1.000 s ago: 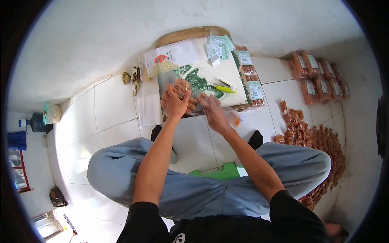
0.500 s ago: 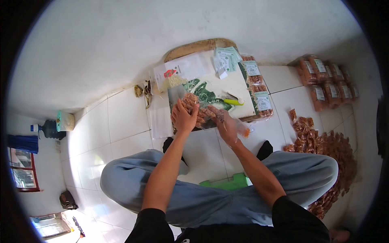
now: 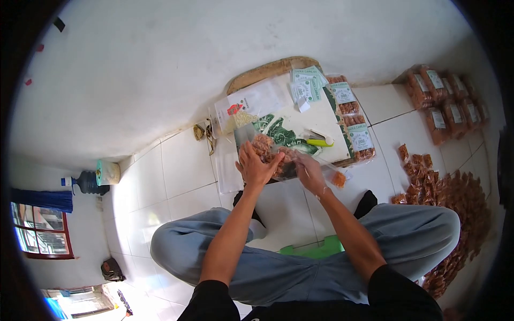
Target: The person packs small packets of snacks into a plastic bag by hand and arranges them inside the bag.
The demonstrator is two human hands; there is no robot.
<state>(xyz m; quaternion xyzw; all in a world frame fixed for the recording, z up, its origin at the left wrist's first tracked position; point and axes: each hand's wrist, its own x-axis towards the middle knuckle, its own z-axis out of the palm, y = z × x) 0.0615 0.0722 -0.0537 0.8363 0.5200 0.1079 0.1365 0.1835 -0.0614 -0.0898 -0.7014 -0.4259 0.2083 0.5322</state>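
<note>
A clear plastic bag [image 3: 262, 144] with small reddish-brown snack packets in it lies at the near edge of a low board [image 3: 334, 150]. My left hand [image 3: 257, 167] is closed round the bag's filled left part, thumb toward the right. At the bag's other end, my right hand [image 3: 310, 174] has its fingers bent against the plastic; clear film covers part of this hand, and the fingertips are partly hidden. Just right of it, a small orange-brown snack packet [image 3: 338, 178] rests by the board's edge. A yellow-green cutter [image 3: 319, 143] lies on the board.
Printed labels [image 3: 307, 86] and a white plastic sheet [image 3: 254, 101] lie at the board's back. Labelled filled packs [image 3: 360, 138] line its right side. More packs [image 3: 436, 120] are stacked by the wall, near a heap of small packets [image 3: 455, 214]. A green stool [image 3: 316, 247] is under my legs.
The camera view has turned slightly, so the scene sits further right and lower. Both hands stay on the bag, with only small finger shifts.
</note>
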